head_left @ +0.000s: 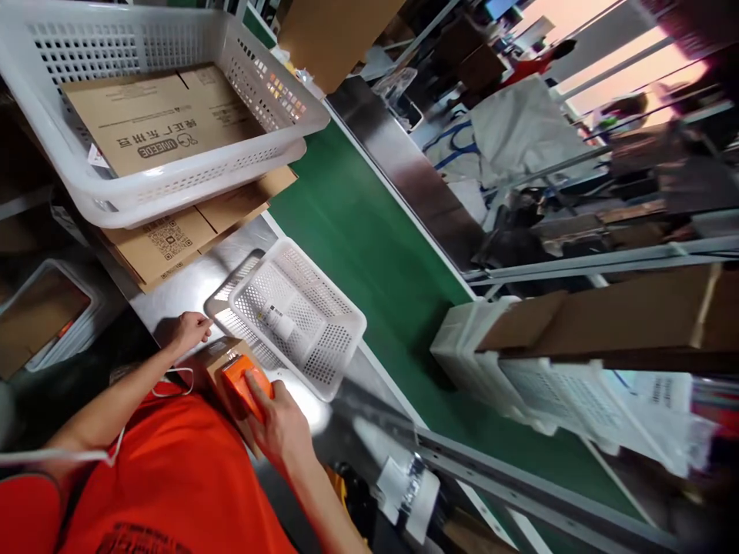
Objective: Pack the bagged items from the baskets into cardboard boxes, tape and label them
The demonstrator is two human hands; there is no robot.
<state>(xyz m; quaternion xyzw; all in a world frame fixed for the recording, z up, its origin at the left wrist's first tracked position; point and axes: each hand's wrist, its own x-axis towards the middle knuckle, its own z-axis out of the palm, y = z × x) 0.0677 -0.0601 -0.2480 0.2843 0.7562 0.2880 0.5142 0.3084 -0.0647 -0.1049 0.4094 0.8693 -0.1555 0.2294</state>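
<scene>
My right hand (284, 425) is wrapped around an orange tape dispenser (249, 385). The dispenser rests against the top of a small brown cardboard box (224, 350), which sits at the table edge close to my body. My left hand (192, 332) is curled into a loose fist just beyond the box's left end, with nothing showing in its fingers. Right beyond the box lies a white perforated plastic basket (346, 327), with a small labelled clear packet (279, 320) inside it. Part of the box is hidden by the dispenser and my right hand.
Large stacked white baskets (144, 188) holding a printed flat carton (167, 115) stand on flattened cardboard (173, 242) at upper left. A green conveyor belt (375, 238) runs diagonally past the metal table (173, 304). White containers (554, 388) and cardboard stand at right. Another person (531, 65) is far back.
</scene>
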